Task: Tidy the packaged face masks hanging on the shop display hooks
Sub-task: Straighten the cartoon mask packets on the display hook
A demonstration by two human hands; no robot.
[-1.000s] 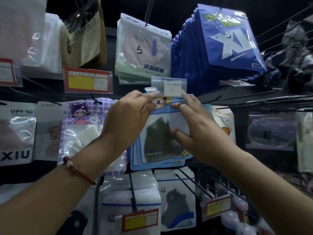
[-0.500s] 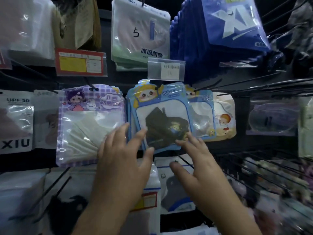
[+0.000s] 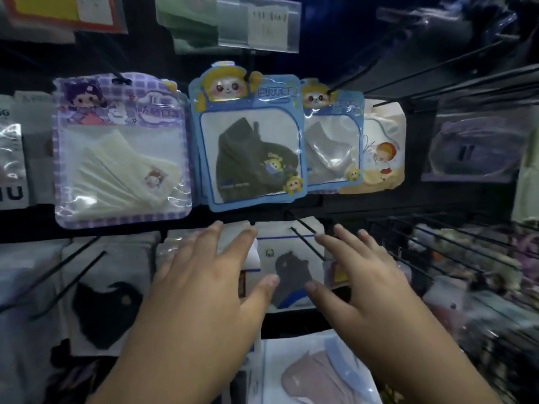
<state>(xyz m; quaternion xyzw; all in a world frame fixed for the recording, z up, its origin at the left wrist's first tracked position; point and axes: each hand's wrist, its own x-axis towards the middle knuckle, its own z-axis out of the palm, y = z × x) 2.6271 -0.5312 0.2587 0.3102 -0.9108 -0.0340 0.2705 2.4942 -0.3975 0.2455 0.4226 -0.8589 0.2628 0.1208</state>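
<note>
A blue cartoon pack with a dark mask [image 3: 248, 141] hangs on a hook at centre. To its left hangs a purple checked pack with a pale mask [image 3: 122, 153]; to its right a second blue pack [image 3: 332, 141] and a cream pack [image 3: 385, 147]. Below them hangs a white pack with a dark bear-shaped mask [image 3: 291, 269]. My left hand [image 3: 210, 290] and my right hand [image 3: 364, 284] are spread open on either side of that white pack, fingers apart, holding nothing. Whether they touch it is unclear.
Long black wire hooks [image 3: 306, 243] stick out toward me between the hands and at lower left [image 3: 67, 275]. A clear price-tag holder [image 3: 259, 21] hangs above. A white pack with a black mask [image 3: 105, 304] sits lower left, a pink mask pack [image 3: 318, 374] at the bottom.
Both hands let go of the blue pack's top, dropped down and now hover open at the lower row. The view tilted downward; the blue pack hangs free.
</note>
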